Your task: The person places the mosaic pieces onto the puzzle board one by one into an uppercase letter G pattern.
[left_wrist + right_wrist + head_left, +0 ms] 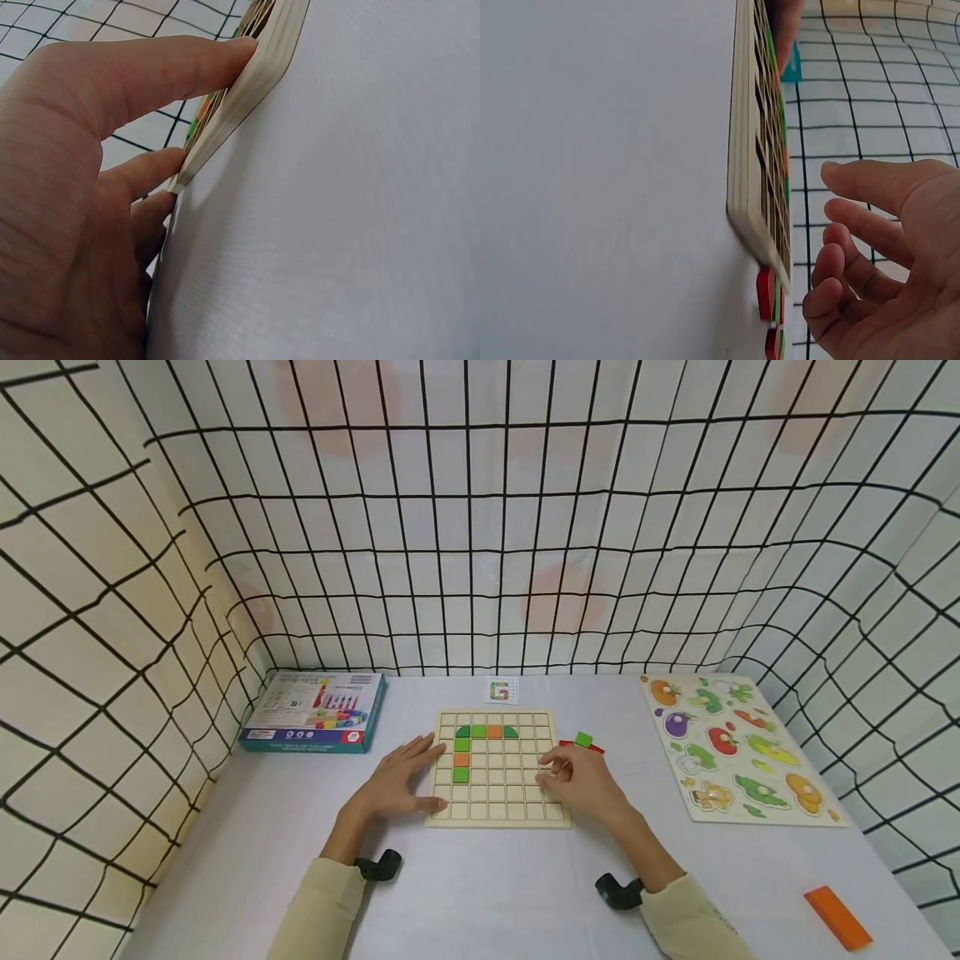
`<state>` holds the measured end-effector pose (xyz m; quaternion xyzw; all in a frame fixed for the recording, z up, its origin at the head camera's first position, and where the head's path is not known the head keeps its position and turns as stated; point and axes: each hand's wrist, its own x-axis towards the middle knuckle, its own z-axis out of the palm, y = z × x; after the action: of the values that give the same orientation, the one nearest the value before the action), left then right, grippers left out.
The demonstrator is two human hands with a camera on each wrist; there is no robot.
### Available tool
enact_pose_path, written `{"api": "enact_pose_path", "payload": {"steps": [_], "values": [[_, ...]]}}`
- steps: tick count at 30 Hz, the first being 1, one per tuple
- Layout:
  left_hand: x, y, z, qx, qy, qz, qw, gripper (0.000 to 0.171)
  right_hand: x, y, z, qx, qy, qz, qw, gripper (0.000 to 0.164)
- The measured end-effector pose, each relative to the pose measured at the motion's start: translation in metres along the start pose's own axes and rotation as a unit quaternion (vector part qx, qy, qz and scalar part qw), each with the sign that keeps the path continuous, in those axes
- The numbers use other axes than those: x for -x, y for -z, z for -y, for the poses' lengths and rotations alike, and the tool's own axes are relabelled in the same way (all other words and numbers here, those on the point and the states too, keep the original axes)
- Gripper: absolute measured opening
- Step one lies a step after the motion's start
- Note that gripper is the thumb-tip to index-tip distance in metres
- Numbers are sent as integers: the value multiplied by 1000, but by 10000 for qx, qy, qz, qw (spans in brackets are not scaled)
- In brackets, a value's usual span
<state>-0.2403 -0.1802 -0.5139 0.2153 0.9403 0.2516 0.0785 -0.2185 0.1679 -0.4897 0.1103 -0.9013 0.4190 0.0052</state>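
A wooden grid board (495, 793) lies on the white table. Along its upper row sit a dark green curved tile (462, 732), a green tile (479, 732), an orange tile (495, 732) and another curved tile (511, 732). Green and orange tiles (461, 760) run down the left side. My left hand (397, 781) touches the board's left edge with thumb and fingertips. Over the right edge hovers my right hand (877, 255), fingers loosely bent, thumb apart from the index finger, nothing visible between them. Beside that edge lie red pieces (765, 294) and a green square (583, 739), partly hidden by the hand.
A small card (502, 691) with a coloured G-like pattern lies behind the board. At the back left is a boxed set (311, 710). A vegetable puzzle board (712, 768) lies on the right, with an orange block (838, 917) nearer the front. Black wire mesh (510, 552) surrounds the table.
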Motion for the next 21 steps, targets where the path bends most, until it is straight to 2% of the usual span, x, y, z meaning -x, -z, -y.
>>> {"api": "enact_pose_path", "payload": {"steps": [6, 12, 16, 21], "values": [[1, 2, 0, 22, -28, 26, 10000, 96, 9, 15, -15, 323, -340, -142, 9988, 21], [1, 3, 0, 34, -14, 34, 10000, 96, 14, 21, -26, 618, -580, -131, 9963, 20], [2, 3, -1, 49, -15, 32, 10000, 96, 15, 23, -33, 843, -716, -58, 9939, 22], [1, 2, 0, 40, -29, 41, 10000, 96, 17, 29, -38, 864, -741, 116, 9934, 19]]}}
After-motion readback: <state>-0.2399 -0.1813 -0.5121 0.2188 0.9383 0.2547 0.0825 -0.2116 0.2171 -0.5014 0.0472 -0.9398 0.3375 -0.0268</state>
